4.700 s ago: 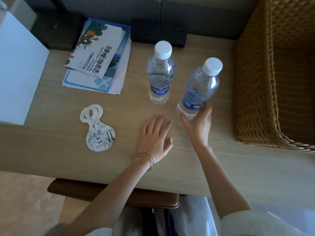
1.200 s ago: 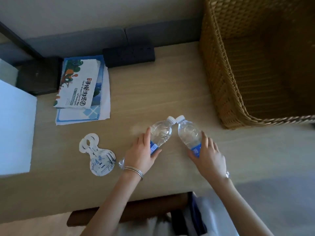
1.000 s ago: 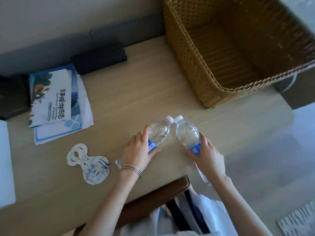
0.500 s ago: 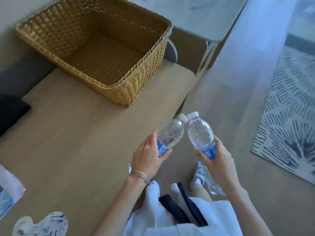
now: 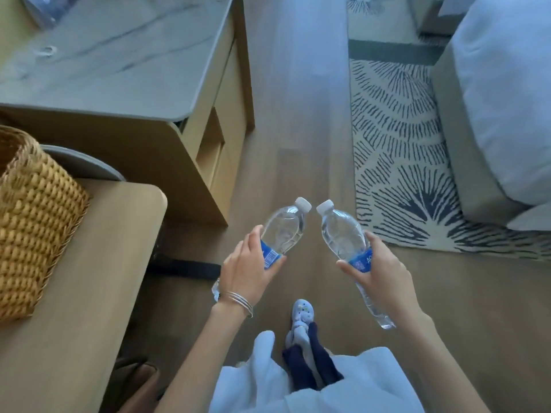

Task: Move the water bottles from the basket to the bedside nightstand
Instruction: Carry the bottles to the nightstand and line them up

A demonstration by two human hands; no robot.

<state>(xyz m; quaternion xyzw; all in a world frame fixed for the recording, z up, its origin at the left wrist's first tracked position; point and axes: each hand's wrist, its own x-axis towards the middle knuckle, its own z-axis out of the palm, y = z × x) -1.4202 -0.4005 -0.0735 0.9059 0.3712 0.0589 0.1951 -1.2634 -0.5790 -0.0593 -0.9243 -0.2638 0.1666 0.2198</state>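
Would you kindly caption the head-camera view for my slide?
Left hand grips one water bottle, right hand grips the other bottle, above the wood floor; the wicker basket sits on the desk.

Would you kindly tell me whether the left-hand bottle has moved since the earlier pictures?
Yes: the left hand has carried its bottle off the desk, away from the basket, over the floor.

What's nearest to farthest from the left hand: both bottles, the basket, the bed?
1. Left bottle, held in the left hand.
2. Right bottle, just right.
3. Basket, left on the desk.
4. Bed, far right.
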